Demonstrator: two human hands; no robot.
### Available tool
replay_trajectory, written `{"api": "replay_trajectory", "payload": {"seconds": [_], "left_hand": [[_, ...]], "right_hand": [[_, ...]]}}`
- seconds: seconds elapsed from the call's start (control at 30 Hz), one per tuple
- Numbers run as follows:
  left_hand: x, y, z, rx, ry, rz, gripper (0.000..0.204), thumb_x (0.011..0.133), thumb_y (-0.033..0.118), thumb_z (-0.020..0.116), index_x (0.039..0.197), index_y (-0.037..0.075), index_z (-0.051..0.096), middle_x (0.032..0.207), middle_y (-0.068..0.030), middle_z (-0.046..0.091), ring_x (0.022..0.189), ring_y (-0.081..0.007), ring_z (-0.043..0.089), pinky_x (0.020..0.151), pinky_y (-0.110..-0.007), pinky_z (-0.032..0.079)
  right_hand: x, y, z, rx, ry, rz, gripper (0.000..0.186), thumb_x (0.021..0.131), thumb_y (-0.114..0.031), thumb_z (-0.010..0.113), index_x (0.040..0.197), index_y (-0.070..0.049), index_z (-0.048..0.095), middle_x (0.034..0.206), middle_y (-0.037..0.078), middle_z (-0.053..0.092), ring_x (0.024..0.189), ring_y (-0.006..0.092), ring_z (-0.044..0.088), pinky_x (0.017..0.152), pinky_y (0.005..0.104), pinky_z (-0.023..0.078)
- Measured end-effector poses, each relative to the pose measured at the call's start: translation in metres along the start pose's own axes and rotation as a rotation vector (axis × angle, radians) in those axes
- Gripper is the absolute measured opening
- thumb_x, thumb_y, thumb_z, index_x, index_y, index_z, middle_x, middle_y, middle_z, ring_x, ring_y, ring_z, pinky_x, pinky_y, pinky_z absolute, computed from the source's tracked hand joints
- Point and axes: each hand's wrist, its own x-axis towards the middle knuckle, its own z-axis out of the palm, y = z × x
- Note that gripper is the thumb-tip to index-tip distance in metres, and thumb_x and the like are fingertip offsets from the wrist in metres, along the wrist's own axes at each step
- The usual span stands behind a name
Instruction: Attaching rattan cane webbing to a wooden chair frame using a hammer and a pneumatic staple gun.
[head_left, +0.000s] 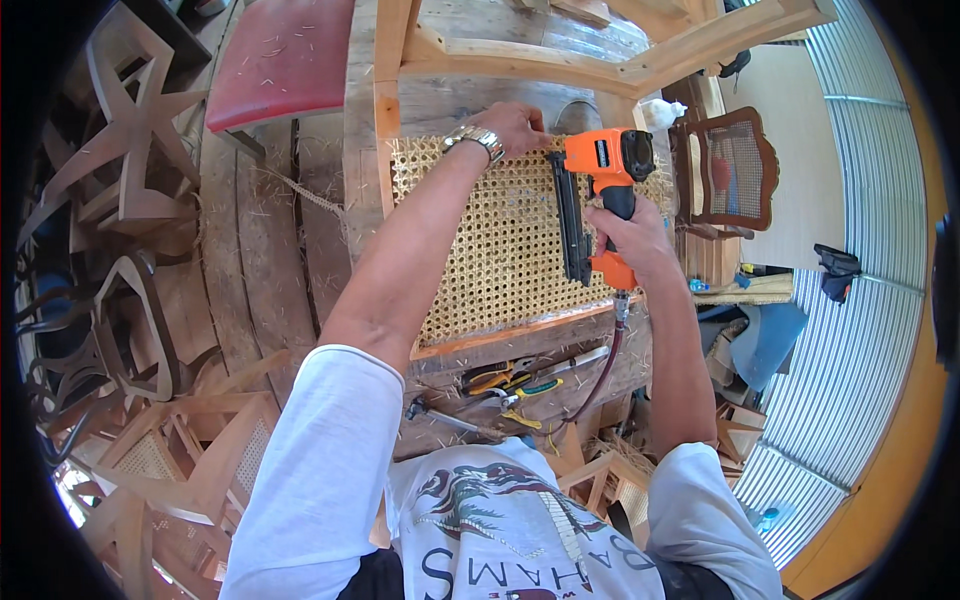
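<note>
A sheet of woven cane webbing point(470, 250) lies on a wooden chair frame point(385, 105), whose other members rise at the top. My left hand point(510, 130), with a metal watch on the wrist, has curled fingers gripping the cane's far edge. My right hand point(630, 235) is closed round the grip of an orange and black nail gun point(600, 155), held over the right part of the cane. Its nose is near my left fingertips; whether it touches the cane I cannot tell. A dark red hose point(605, 370) runs down from its handle.
Pliers and other tools point(500, 385) lie on the worn wooden bench point(260, 250) near me. A red padded seat point(280, 65) is at upper left. Stacked chair frames point(120, 165) fill the left side. A cane-backed chair point(725, 170) and a corrugated metal wall point(820, 400) are at right.
</note>
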Motion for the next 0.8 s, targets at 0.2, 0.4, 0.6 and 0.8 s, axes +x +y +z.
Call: {"api": "replay_trajectory", "payload": {"seconds": [0.2, 0.4, 0.6, 0.8], "left_hand": [[-0.004, 0.004, -0.001, 0.037, 0.007, -0.013, 0.044, 0.092, 0.056, 0.078, 0.114, 0.018, 0.078, 0.102, -0.0072, 0.081, 0.098, -0.0249, 0.076, 0.092, -0.045, 0.056], [-0.004, 0.004, -0.002, 0.005, -0.011, -0.024, 0.045, 0.090, 0.056, 0.079, 0.114, 0.018, 0.078, 0.101, -0.0067, 0.081, 0.097, -0.0235, 0.076, 0.093, -0.045, 0.055], [0.003, -0.001, -0.001, -0.080, -0.035, -0.011, 0.045, 0.088, 0.052, 0.082, 0.111, 0.013, 0.078, 0.097, -0.0078, 0.080, 0.092, -0.0223, 0.075, 0.086, -0.041, 0.058], [0.009, -0.003, 0.002, -0.084, -0.033, -0.014, 0.045, 0.086, 0.051, 0.083, 0.111, 0.014, 0.079, 0.101, -0.0079, 0.081, 0.097, -0.0233, 0.076, 0.090, -0.042, 0.058]], "right_hand": [[-0.003, -0.004, 0.001, -0.016, 0.008, 0.017, 0.016, 0.093, -0.014, 0.077, 0.097, -0.005, 0.064, 0.067, 0.000, 0.061, 0.056, 0.0103, 0.060, 0.053, 0.0304, 0.050], [-0.001, -0.003, 0.002, -0.008, 0.006, 0.024, 0.017, 0.093, -0.015, 0.077, 0.097, -0.004, 0.064, 0.067, 0.001, 0.061, 0.056, 0.0110, 0.060, 0.054, 0.0311, 0.051], [0.003, 0.001, 0.008, -0.033, 0.030, 0.032, 0.018, 0.092, -0.014, 0.076, 0.098, -0.003, 0.064, 0.069, 0.002, 0.063, 0.057, 0.0130, 0.062, 0.054, 0.0319, 0.051], [0.002, -0.005, 0.015, -0.022, 0.057, 0.074, 0.018, 0.092, -0.011, 0.075, 0.101, -0.003, 0.062, 0.070, 0.003, 0.062, 0.058, 0.0148, 0.063, 0.056, 0.0333, 0.053]]}}
